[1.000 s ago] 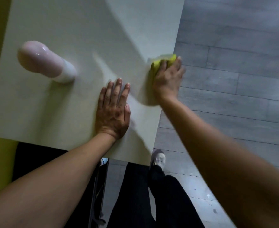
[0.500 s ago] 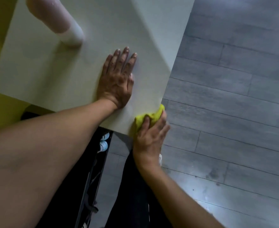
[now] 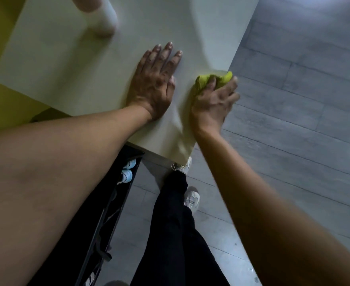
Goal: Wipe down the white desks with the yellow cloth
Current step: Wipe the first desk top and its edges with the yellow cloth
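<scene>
Wiping in progress along the right-hand border of the white desk (image 3: 66,65), judged from the placement of both hands.

White desk: broad, matte, pale top, seen from above; it is the landmark for all positions below. Its right edge runs diagonally against the grey plank floor (image 3: 304,100); its near edge sits above the person's dark trousers (image 3: 176,234).

Pink-and-white rounded object (image 3: 100,15): stands on the desk toward the far side, blurred and partly cut off by the frame; identity not determinable.

Left hand (image 3: 153,85): lies flat on the desk, palm down, fingers straight and slightly spread, inboard of the right edge. Probable purpose: bracing body weight while leaning over, or steadying the desk against the wiping force.

Right hand (image 3: 214,100): at the desk's right edge, just beside the left hand, fingers curled over and gripping the yellow cloth (image 3: 209,79), outer fingers overhanging the floor side. Probable purpose: pressing the cloth down on the edge strip.

Yellow cloth: bright yellow-green, bunched into a small wad, soft textured weave, mostly covered by the fingers; it rests on the desk at the right edge, protruding ahead of the fingertips.
</scene>
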Demonstrator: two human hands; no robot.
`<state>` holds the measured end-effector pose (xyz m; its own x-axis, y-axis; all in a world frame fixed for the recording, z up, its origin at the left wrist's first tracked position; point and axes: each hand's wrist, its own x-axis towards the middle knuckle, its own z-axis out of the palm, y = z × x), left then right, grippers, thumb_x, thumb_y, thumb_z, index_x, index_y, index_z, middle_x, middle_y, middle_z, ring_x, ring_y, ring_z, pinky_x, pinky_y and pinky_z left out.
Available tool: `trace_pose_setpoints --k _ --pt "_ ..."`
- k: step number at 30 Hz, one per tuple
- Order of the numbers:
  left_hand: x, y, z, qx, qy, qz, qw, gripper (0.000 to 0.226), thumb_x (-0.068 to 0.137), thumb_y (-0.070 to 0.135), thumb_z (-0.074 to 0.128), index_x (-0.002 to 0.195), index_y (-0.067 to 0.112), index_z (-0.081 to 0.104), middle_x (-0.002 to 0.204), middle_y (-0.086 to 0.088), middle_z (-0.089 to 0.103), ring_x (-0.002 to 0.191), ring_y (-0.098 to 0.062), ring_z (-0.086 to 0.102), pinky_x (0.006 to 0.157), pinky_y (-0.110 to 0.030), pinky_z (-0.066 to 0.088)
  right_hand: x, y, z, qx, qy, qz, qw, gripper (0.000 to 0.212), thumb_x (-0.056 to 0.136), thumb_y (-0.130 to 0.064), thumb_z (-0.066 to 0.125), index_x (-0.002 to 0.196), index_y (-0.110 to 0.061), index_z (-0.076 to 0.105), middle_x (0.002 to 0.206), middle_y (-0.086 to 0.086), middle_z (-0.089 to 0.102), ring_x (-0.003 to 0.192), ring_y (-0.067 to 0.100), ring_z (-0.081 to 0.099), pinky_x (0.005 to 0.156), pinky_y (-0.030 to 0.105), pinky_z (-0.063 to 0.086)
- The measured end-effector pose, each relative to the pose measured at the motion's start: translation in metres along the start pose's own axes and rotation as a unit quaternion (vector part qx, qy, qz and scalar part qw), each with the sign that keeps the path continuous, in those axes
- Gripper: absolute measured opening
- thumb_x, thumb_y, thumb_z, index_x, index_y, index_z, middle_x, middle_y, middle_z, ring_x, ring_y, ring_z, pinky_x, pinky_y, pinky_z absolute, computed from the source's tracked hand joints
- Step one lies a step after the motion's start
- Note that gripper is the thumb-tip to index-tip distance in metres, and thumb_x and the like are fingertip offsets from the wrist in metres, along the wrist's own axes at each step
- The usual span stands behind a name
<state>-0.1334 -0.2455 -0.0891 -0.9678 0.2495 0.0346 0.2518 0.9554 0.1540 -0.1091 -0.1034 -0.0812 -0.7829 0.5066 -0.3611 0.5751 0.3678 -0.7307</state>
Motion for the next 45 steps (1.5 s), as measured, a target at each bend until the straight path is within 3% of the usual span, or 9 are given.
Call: trace_pose_setpoints --k 6,9,13,17,25,29,34,40,45 --pt "0.000 0.001 -0.002 -0.008 0.015 0.003 1.000 0.062 0.100 0.028 0.033 0.160 0.016 0.041 0.167 -0.014 0.035 0.154 -0.038 0.033 0.129 -0.047 0.019 -0.119 0.055 -0.004 0.016 -0.052 0.028 0.998 0.063 0.105 -0.044 0.039 0.159 -0.020 0.017 0.144 0.014 0.032 0.128 0.031 0.042 0.105 0.034 0.035" --pt "0.000 0.002 -0.004 -0.013 0.014 0.002 1.000 0.061 0.100 0.025 0.036 0.161 0.017 0.040 0.167 -0.014 0.036 0.153 -0.038 0.033 0.128 -0.047 0.020 -0.144 0.072 -0.015 -0.039 -0.128 0.041 0.990 0.070 0.102 -0.052 0.032 0.160 -0.020 0.008 0.153 0.012 0.025 0.137 0.033 0.038 0.112 0.044 0.040" --pt "0.000 0.001 -0.005 -0.021 0.022 0.000 1.000 0.060 0.100 0.022 0.040 0.159 0.016 0.043 0.165 -0.015 0.038 0.151 -0.039 0.037 0.127 -0.047 0.022 -0.125 0.074 -0.045 -0.104 -0.177 -0.034 0.978 0.063 0.104 -0.050 0.033 0.157 -0.020 0.015 0.146 0.010 0.033 0.129 0.032 0.047 0.106 0.049 0.045" --pt "0.002 -0.001 -0.001 -0.028 0.023 -0.005 0.999 0.059 0.100 0.022 0.042 0.159 0.016 0.044 0.164 -0.017 0.040 0.149 -0.040 0.039 0.127 -0.046 0.022 -0.085 0.057 -0.084 -0.109 -0.128 -0.118 0.979 0.056 0.104 -0.044 0.042 0.154 -0.027 0.024 0.132 0.004 0.041 0.104 0.018 0.050 0.081 0.037 0.048" --pt "-0.003 0.001 -0.002 0.000 0.011 -0.062 0.998 0.057 0.097 0.029 0.043 0.152 0.016 0.053 0.154 -0.021 0.049 0.139 -0.043 0.047 0.122 -0.050 0.025 0.032 -0.035 -0.079 -0.151 -0.121 -0.293 0.936 0.061 0.095 -0.044 0.063 0.146 -0.020 0.037 0.129 0.006 0.051 0.109 0.019 0.049 0.084 0.045 0.050" --pt "-0.029 0.022 0.000 -0.025 0.039 -0.134 0.990 0.053 0.092 0.017 0.052 0.145 0.010 0.058 0.144 -0.024 0.058 0.132 -0.045 0.053 0.117 -0.055 0.036 0.060 -0.066 -0.056 -0.224 -0.163 -0.421 0.864 0.060 0.093 -0.043 0.067 0.144 -0.021 0.045 0.131 0.008 0.052 0.114 0.026 0.045 0.088 0.040 0.044" --pt "-0.070 0.048 0.003 -0.063 0.045 -0.239 0.968 0.057 0.092 0.020 0.048 0.147 0.014 0.053 0.152 -0.019 0.052 0.139 -0.040 0.047 0.121 -0.052 0.027 0.073 -0.071 -0.029 -0.286 -0.226 -0.573 0.734 0.057 0.096 -0.039 0.065 0.146 -0.017 0.049 0.135 0.008 0.054 0.121 0.032 0.047 0.096 0.049 0.042" --pt "-0.075 0.080 -0.002 -0.078 0.028 -0.345 0.935 0.058 0.096 0.027 0.041 0.152 0.017 0.051 0.159 -0.016 0.044 0.146 -0.037 0.034 0.124 -0.049 0.020 0.084 -0.070 -0.018 -0.299 -0.298 -0.600 0.680 0.064 0.100 -0.045 0.058 0.155 -0.020 0.038 0.153 0.005 0.042 0.144 0.031 0.032 0.117 0.045 0.029" --pt "-0.067 0.102 -0.004 -0.082 0.045 -0.453 0.887 0.064 0.096 0.022 0.051 0.158 0.013 0.036 0.162 -0.017 0.038 0.148 -0.039 0.037 0.122 -0.053 0.035 0.100 -0.076 -0.008 -0.257 -0.353 -0.661 0.610 0.057 0.103 -0.035 0.054 0.153 -0.011 0.041 0.156 0.013 0.041 0.150 0.034 0.029 0.123 0.049 0.024"
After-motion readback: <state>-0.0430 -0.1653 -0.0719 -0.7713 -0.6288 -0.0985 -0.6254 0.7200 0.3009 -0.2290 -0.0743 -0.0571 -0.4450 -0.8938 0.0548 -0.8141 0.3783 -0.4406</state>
